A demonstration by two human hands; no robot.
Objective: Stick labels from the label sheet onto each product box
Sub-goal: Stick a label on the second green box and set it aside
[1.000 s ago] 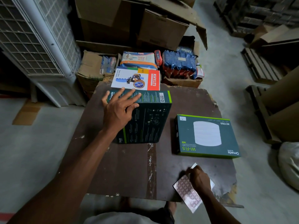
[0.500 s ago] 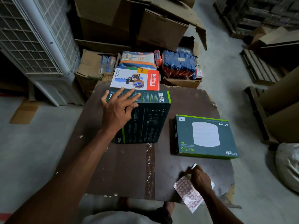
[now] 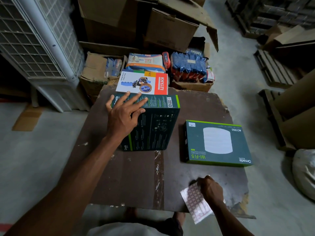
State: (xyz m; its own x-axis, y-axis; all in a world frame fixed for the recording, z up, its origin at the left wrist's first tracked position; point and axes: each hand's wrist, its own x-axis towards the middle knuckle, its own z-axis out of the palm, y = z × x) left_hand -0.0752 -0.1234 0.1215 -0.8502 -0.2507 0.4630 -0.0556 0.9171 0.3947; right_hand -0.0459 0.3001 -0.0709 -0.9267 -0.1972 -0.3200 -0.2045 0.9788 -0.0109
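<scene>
Nothing has really moved over the last second. Left hand [image 3: 123, 116] stays flat, fingers spread, on the upright Omada box [image 3: 154, 123], steadying it. Flat Wi-Fi 5 box [image 3: 217, 143] already carries a small label at its corner. Right hand [image 3: 211, 190] keeps pinching the label sheet [image 3: 196, 203] at the table's [image 3: 136, 176] near edge. Behind, a carton [image 3: 95, 68] holds blue packets.

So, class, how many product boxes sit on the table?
3: an upright green box under the left hand, a flat green box on the right, and a white box at the far edge.
</scene>
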